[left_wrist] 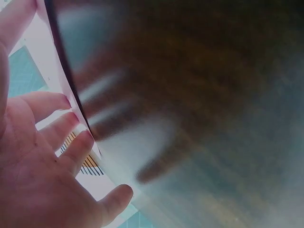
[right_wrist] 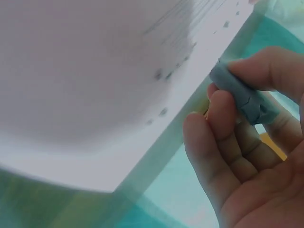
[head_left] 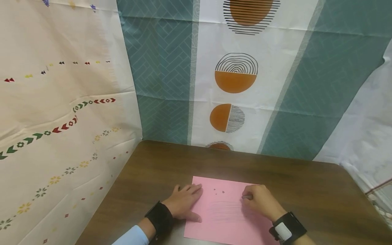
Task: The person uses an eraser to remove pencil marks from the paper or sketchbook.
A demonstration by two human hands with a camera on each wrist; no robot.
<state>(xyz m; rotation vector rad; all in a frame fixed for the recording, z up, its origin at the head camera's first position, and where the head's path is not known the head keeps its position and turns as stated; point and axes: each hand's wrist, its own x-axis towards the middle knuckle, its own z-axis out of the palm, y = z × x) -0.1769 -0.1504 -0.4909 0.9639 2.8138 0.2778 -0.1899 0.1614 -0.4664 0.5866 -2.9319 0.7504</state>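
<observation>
A pink sheet of paper lies on the table, with faint grey pencil lines across its middle. Flat on its left edge rests my left hand, fingers spread. My right hand is over the upper right part of the sheet. Between thumb and fingers it pinches a short grey kneaded eraser, rolled into a stick with cracks near one end. Several small dark crumbs lie on the paper above the lines. In the left wrist view the left palm shows beside a blurred reflection.
The brown wooden table extends around the sheet. Behind it hangs a teal and white curtain with orange circles. A cream patterned cloth covers the left side, and white fabric hangs at the right.
</observation>
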